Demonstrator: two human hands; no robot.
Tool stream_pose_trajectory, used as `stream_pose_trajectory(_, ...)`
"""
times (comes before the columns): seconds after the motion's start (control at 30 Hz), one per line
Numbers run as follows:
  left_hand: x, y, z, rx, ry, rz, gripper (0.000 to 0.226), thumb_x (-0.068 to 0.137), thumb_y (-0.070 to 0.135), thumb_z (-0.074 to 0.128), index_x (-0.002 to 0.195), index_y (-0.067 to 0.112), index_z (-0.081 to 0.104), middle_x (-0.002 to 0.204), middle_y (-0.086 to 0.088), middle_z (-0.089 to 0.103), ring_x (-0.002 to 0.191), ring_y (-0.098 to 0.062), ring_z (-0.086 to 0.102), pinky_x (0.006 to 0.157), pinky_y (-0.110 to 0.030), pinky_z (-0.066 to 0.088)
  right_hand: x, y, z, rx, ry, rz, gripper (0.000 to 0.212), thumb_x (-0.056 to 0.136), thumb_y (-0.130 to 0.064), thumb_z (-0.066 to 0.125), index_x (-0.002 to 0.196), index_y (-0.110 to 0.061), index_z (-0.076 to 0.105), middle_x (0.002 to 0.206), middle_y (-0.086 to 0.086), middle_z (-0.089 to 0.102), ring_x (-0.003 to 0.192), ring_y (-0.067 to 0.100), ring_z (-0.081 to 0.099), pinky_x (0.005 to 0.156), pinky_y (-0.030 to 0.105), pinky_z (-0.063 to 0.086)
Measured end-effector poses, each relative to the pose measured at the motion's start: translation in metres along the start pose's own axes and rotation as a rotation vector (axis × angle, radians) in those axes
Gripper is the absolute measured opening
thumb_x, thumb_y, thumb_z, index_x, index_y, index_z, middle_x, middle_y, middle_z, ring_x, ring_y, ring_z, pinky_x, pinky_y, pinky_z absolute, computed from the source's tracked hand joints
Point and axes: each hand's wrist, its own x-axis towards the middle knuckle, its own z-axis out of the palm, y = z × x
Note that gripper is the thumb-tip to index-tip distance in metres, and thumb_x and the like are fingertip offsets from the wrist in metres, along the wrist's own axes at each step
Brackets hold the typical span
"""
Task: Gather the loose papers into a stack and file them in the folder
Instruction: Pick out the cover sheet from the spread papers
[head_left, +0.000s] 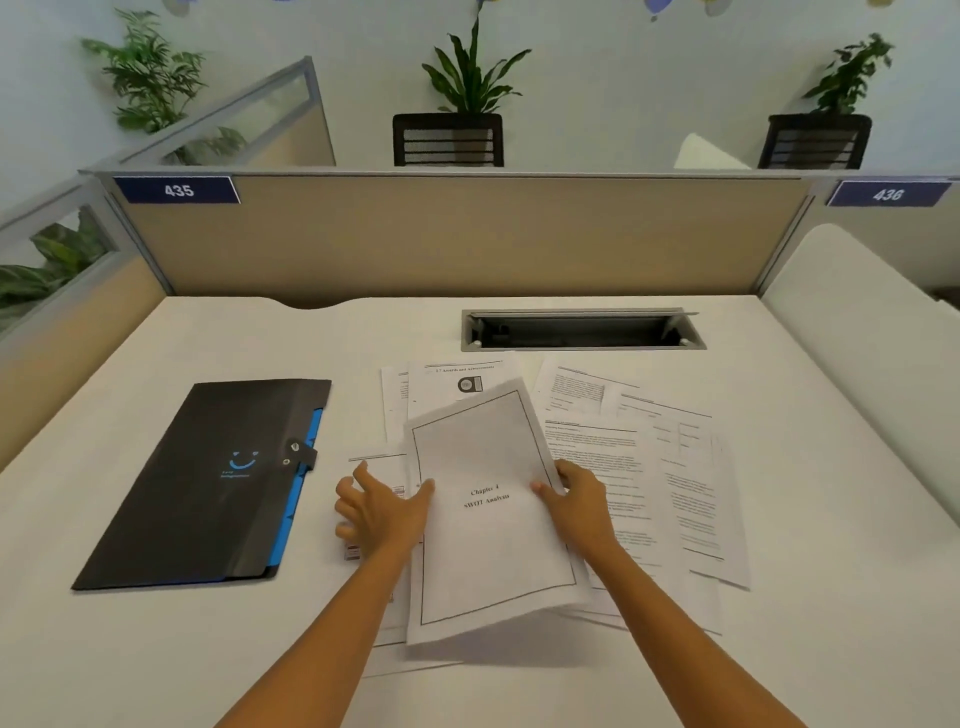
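Note:
Several loose printed papers (654, 467) lie spread over the middle and right of the white desk (156, 654). On top of them a bordered sheet reading "Chapter 4 SWOT Analysis" (488, 551) is lifted slightly and tilted. My right hand (579, 504) pinches its right edge, thumb on top. My left hand (379, 514) is at its left edge with fingers spread, the thumb touching the sheet. A black folder (208, 493) with blue tabs and a snap strap lies closed at the left, apart from the papers.
A recessed cable slot (582, 330) is set in the desk behind the papers. A beige partition (457, 234) walls the back and left sides. A white panel (857, 312) slopes along the right edge. Plants and chairs stand beyond.

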Motion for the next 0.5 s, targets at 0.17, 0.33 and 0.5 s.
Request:
stream_pose_trajectory(0.17,-0.005,0.017,0.012,-0.102,-0.015,0.128,0.094,0.070,0.046,0.083,0.142,0.016,0.030,0.145,-0.013,0.029,0.129,-0.033,0.033,0.104,-0.050,0.030,0.008,0.034,-0.049,0.049,0.115,0.096,0.028,0.088,-0.027,0.071,0.070,-0.016,0.053,0.074,0.001,0.058,0.074,0.022,0.054,0.063,0.031,0.038)
stream_pose_trajectory(0.33,-0.007,0.023,0.019,-0.005,-0.080,0.131,0.095,0.070,0.046,0.082,0.143,0.016,0.028,0.147,-0.012,0.028,0.132,-0.033,0.031,0.106,-0.048,0.030,0.012,0.062,-0.088,-0.036,0.233,0.158,0.037,0.090,-0.026,0.068,0.064,-0.021,0.042,0.063,-0.005,0.044,0.069,0.022,0.047,0.057,0.028,0.032)
stream_pose_trajectory(0.5,-0.001,0.024,0.012,0.070,-0.143,0.011,0.096,0.067,0.039,0.082,0.141,0.014,0.027,0.145,-0.013,0.028,0.130,-0.032,0.030,0.105,-0.047,0.030,0.015,0.081,-0.104,-0.327,0.227,0.267,0.030,0.092,-0.028,0.066,0.107,-0.002,0.066,0.114,0.019,0.060,0.111,0.042,0.054,0.091,0.049,0.049)
